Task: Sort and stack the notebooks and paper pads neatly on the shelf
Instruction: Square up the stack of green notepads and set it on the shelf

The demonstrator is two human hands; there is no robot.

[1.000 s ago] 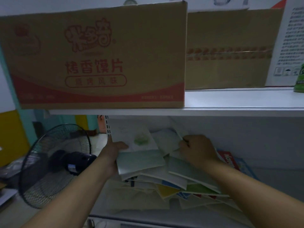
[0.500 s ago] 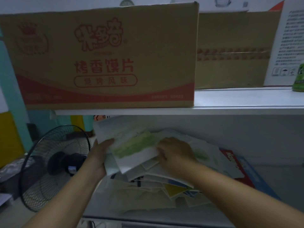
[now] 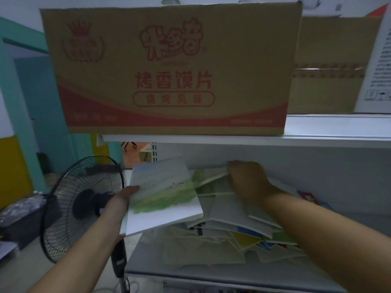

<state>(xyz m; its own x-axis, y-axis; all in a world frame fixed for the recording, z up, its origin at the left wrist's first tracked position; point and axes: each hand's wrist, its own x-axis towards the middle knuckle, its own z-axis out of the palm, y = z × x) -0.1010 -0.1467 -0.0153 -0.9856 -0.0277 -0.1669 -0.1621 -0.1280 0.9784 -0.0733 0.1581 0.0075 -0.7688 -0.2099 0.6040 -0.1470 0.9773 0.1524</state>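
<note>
Left hand (image 3: 124,194): I am gripping the light, thin notebook (image 3: 163,193) at its 9 o'clock edge
Right hand (image 3: 247,182): resting on the pile (image 3: 222,210); its grasp I cannot tell

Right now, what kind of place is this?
Probably a shop's storeroom or back corner: white shelving holds big snack cartons, loose notebooks lie heaped on the shelf below, and a standing fan sits beside it.

On cardboard box (image 3: 169,70): red "米多奇", "烤香馍片", "烧烤风味" (last inside oval); white carton (image 3: 378,60) print blurred.
</note>
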